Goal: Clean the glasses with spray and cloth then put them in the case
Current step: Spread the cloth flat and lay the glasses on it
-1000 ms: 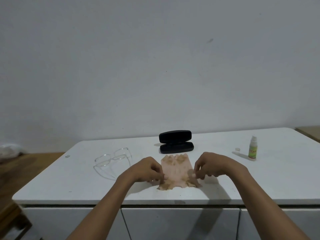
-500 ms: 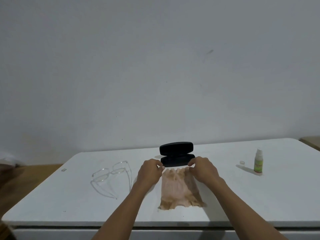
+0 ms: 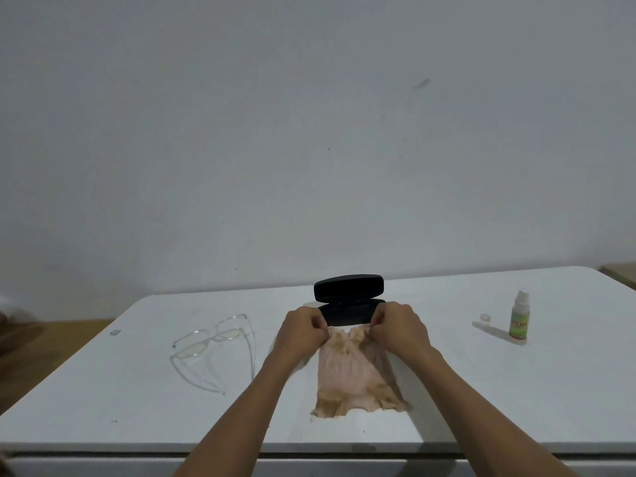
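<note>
A pink and tan cloth [image 3: 347,373] lies flat on the white table [image 3: 103,390], in front of me. My left hand [image 3: 301,333] pinches the cloth's far left corner. My right hand [image 3: 399,330] pinches its far right corner. Both hands sit just in front of the black glasses case [image 3: 348,299], which stands open with its lid up. The clear-framed glasses [image 3: 215,349] rest on the table to the left, arms unfolded. A small white spray bottle [image 3: 519,320] with a green label stands upright at the right, uncapped.
The bottle's small clear cap [image 3: 485,317] lies just left of the bottle. A tiny object [image 3: 114,332] sits near the table's left edge. The table's front edge runs below the cloth. A wall stands close behind the table.
Both hands moved from the cloth's near edge to its far corners by the case. The cloth now lies stretched out toward me. The camera has tilted slightly.
</note>
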